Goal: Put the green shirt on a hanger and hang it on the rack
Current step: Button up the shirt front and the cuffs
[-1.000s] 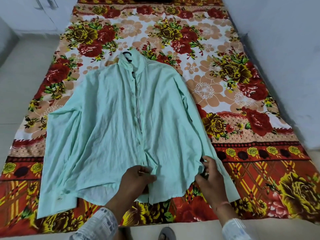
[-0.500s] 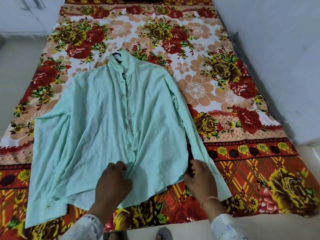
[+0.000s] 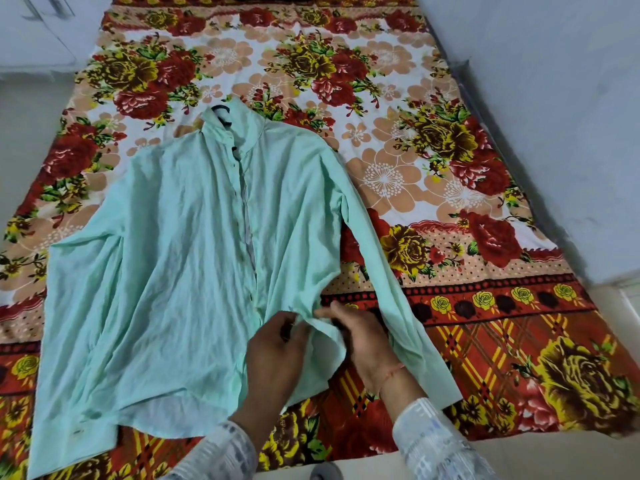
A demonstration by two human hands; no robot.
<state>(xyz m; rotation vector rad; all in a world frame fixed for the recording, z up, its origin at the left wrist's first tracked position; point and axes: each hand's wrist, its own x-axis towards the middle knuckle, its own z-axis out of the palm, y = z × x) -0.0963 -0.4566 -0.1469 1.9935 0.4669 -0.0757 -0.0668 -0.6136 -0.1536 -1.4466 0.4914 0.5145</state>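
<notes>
Both hands have closed in on each other since the earlier frames, when they lay spread apart on the hem; the lower right front of the shirt [image 3: 180, 271] is now bunched up between them.

Shirt: pale green, lying front-up on the bed [image 3: 450, 188], collar pointing away, both sleeves spread outward. Its placket appears closed along most of its length. A dark curved piece, apparently the hook of a hanger [image 3: 221, 110], shows at the collar opening; the rest of it, if inside, is hidden by the cloth.

Left hand [image 3: 277, 355]: fingers curled, pinching a fold of the lower front panel. Right hand [image 3: 360, 341]: closed on the same bunched fold from the other side; whether it holds a button or only cloth cannot be told.

Progress, as a judgement: the hanger seems already placed, and the lower front is being fastened or tidied. Lifting the shirt and hanging it remain. No rack is in view.

Surface: a bedsheet with red and yellow flowers, flat. Pale floor [image 3: 31, 140] to the left, plain wall [image 3: 554, 81] to the right.
</notes>
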